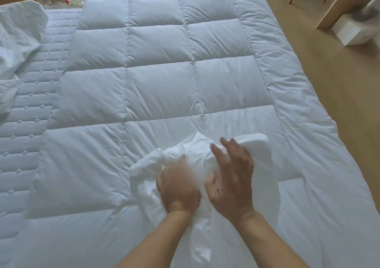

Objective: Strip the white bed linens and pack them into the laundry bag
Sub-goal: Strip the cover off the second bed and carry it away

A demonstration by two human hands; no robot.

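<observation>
White linen bundle [153,165] lies crumpled on the quilted duvet [160,82] near the bed's front edge, under both hands. Left hand [177,187] has fingers curled, gripping the cloth; right hand [232,179] rests on it, fingers straight and spread, both blurred.

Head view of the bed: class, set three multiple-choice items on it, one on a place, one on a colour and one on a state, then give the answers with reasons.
1. Where does the bunched linen lie?
A. on a chair
B. on the quilted duvet
C. in a box

2. What colour is the floor?
A. black
B. light brown
C. red

3. How does the right hand hold its fingers?
A. stretched out
B. in a fist
C. out of view

Answers:
1. B: the duvet's panels surround the linen.
2. B: tan flooring shows right of the bed.
3. A: they reach straight over the linen.
</observation>
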